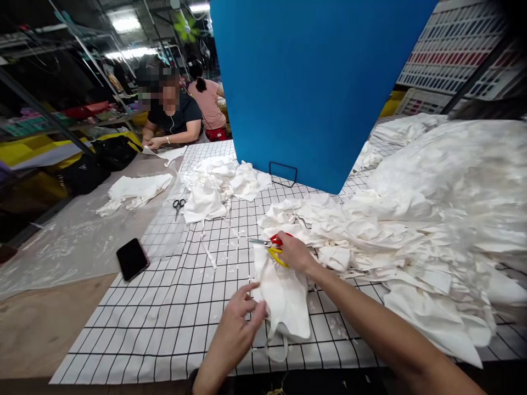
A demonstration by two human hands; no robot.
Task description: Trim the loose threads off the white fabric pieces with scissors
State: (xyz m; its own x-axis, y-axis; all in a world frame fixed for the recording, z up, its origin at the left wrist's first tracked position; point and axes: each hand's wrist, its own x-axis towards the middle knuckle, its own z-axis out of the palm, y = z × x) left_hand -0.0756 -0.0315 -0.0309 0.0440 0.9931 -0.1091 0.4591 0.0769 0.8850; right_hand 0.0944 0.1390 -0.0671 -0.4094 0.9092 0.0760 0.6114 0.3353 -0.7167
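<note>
White cloth piece (284, 299) lies on the checked sheet (164, 323) near the front edge of the desk (37, 329). The left hand (241, 323) pinches its left edge, with the grip closed on the cloth between thumb and fingers. The right hand (294, 253) rests at the top end of the same piece. Its grip is closed around small scissors (269, 246) with red and yellow handles. The shiny blades point to the left and look almost closed.

Tiny white scraps (230, 263) lie on the sheet just beside the scissors. To the right is a big heap of white cloth (411, 236), touching the piece in hand. Farther back sits a smaller pile of white cloth (218, 186), and black scissors (178, 206) lie just left of it. A black phone (132, 258) lies face down at the left edge of the sheet. A clear plastic cover (74, 241) spreads over the left part of the desk, with a few folded white pieces (135, 191) on it. A tall blue board (313, 82) stands behind the piles. At the far side of the desk a person in a dark shirt (175, 118) leans over their own work.
</note>
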